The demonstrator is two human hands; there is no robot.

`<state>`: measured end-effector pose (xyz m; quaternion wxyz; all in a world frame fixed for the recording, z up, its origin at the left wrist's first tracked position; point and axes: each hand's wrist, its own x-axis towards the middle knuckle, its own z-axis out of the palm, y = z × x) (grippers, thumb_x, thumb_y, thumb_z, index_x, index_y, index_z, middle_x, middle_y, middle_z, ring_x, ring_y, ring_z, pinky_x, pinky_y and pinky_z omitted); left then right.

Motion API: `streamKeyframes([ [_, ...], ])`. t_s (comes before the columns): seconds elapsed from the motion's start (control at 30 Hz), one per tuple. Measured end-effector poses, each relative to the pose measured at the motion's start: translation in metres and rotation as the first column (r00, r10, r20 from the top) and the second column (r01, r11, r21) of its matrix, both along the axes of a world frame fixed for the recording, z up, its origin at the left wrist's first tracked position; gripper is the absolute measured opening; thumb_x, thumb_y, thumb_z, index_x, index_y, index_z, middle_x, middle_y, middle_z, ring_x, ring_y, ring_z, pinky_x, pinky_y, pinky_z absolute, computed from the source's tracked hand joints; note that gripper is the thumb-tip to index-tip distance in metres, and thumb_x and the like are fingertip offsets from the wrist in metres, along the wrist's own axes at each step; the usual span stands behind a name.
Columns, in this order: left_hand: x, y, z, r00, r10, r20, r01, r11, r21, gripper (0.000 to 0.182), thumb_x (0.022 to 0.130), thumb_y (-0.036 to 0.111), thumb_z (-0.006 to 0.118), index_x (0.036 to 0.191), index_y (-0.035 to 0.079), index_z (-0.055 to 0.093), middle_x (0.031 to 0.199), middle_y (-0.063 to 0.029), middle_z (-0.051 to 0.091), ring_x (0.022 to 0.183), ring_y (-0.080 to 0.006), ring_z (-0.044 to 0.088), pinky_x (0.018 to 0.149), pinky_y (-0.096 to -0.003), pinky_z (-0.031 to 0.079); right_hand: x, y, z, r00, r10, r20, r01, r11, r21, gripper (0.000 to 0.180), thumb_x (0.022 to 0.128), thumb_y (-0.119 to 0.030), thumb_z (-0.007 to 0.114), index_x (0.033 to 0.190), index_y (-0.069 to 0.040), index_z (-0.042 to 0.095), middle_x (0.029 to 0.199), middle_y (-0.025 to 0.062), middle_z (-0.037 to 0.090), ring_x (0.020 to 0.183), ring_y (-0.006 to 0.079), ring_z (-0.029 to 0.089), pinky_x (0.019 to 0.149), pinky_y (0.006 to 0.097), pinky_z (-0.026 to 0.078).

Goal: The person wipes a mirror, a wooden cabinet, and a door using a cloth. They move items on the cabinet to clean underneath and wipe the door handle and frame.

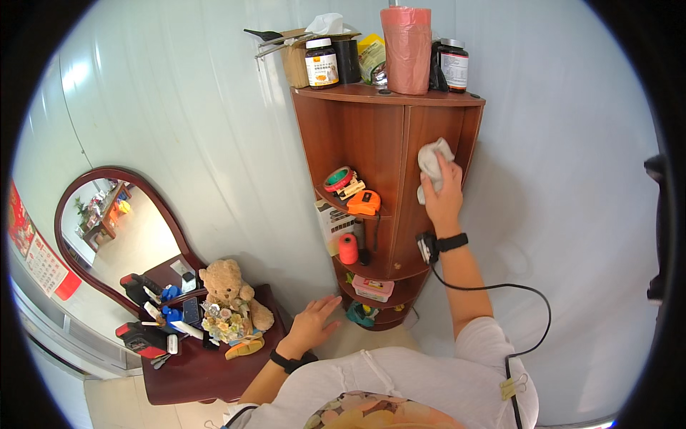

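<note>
A light grey cloth (433, 163) is held in my right hand (445, 187), pressed against the right inner panel of a brown wooden corner shelf (388, 97). A black band and a small wired device sit at my right wrist. My left hand (313, 324) holds nothing; its fingers are apart, in front of the lower shelves. Left of my right hand, an orange tape measure (364, 202) and rolls of tape (338, 179) lie on a middle shelf. Below them stand a pink thread spool (348, 249) and a dark bottle. Further down is a pink-lidded plastic box (372, 289).
On the shelf's top stand a roll of pink plastic bags (405, 51), supplement jars (322, 63) and a cardboard box (295, 67). At left, a dark red dressing table (214, 381) with an oval mirror bears a teddy bear (228, 284) and flowers. A black cable hangs beside my right arm.
</note>
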<state>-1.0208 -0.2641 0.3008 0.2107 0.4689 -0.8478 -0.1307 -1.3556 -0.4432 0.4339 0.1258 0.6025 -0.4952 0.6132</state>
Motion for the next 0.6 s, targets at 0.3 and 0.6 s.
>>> streamKeyframes([
  [0.3, -0.001, -0.002, -0.005, 1.000, -0.003, 0.029, 0.002, 0.999, 0.041, 0.061, 0.086, 0.023, 0.070, 0.142, 0.013, 0.049, 0.141, -0.0138, 0.054, 0.121, -0.0384, 0.055, 0.097, -0.0455, 0.051, -0.006, 0.014, -0.209, 0.988, -0.012, 0.156, -0.076, 0.836, 0.544, 0.060, 0.085, -0.026, 0.070, 0.140, -0.014, 0.048, 0.132, 0.0191, 0.053, 0.117, 0.0430, 0.057, 0.095, 0.0473, 0.050],
  [0.6, -0.021, -0.016, -0.013, 0.998, -0.058, 0.016, 0.057, 0.997, 0.051, 0.060, 0.086, 0.019, 0.071, 0.142, 0.013, 0.050, 0.140, -0.0142, 0.054, 0.123, -0.0385, 0.054, 0.104, -0.0467, 0.046, -0.046, 0.008, -0.222, 0.923, 0.094, 0.372, -0.295, 0.794, 0.532, 0.060, 0.083, -0.025, 0.075, 0.133, -0.003, 0.052, 0.123, 0.0215, 0.065, 0.115, 0.0346, 0.063, 0.097, 0.0404, 0.049],
])
